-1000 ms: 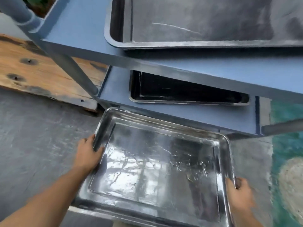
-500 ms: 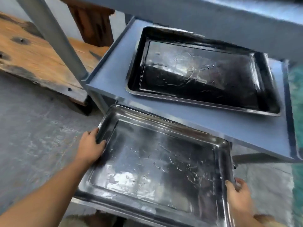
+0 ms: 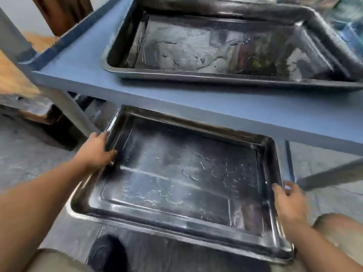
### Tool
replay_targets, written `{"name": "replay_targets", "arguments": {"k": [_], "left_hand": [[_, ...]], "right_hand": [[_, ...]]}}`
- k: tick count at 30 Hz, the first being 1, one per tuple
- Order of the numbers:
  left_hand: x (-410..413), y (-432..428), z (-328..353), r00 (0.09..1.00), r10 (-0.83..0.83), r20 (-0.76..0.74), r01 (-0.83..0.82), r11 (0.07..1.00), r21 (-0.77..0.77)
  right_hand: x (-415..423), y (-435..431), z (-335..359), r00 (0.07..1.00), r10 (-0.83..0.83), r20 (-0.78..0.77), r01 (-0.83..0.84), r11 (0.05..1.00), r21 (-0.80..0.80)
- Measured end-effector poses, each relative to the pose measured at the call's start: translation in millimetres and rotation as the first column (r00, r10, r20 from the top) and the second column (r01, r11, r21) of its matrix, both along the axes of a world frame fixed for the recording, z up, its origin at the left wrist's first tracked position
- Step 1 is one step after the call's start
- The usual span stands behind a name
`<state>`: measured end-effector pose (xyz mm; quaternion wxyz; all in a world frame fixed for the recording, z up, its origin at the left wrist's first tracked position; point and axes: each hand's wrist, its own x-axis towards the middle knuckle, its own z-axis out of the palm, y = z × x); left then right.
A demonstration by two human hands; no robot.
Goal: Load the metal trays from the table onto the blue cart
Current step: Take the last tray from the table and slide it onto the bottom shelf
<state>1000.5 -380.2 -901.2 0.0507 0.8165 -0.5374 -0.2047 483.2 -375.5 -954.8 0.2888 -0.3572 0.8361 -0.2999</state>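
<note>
I hold a large metal tray [image 3: 182, 179] level in front of me, below the near edge of the blue cart shelf [image 3: 82, 61]. My left hand [image 3: 96, 151] grips its left rim and my right hand [image 3: 290, 199] grips its right rim. The tray's far edge sits just under the shelf's front lip. A second metal tray [image 3: 225, 44] lies flat on that shelf, wet and dark inside.
A grey cart leg [image 3: 66, 108] stands left of the held tray. A wooden pallet [image 3: 13, 81] lies at the far left on the grey concrete floor [image 3: 25, 160]. My shoe [image 3: 107, 252] and knees show at the bottom.
The view has dropped lower and closer to the cart; the shelf with its tray now fills the top. The held tray has gone down and forward, its far edge under the shelf lip.
</note>
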Motion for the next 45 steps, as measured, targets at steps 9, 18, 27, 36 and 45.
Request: {"name": "replay_targets", "arguments": {"k": [9, 18, 27, 36, 45], "left_hand": [[1, -39, -27, 0.992, -0.082, 0.092, 0.074, 0.993, 0.089], [-12, -70, -48, 0.998, -0.059, 0.032, 0.055, 0.994, 0.092], [-11, -105, -66, 0.998, -0.053, -0.032, 0.054, 0.999, 0.007], [11, -151, -75, 0.996, -0.083, -0.010, 0.082, 0.990, -0.115], [18, -162, -95, 0.999, -0.018, -0.034, 0.015, 0.997, -0.071]], "right_hand": [[-15, -27, -34, 1.000, -0.017, -0.015, 0.017, 1.000, -0.019], [-23, -57, -24, 0.994, 0.041, -0.104, -0.045, 0.999, -0.031], [-22, -104, -30, 0.987, 0.087, -0.139, -0.096, 0.994, -0.060], [-5, -152, -48, 0.959, 0.156, -0.235, -0.176, 0.982, -0.064], [-2, -197, -64, 0.914, 0.219, -0.343, -0.269, 0.957, -0.105]]}}
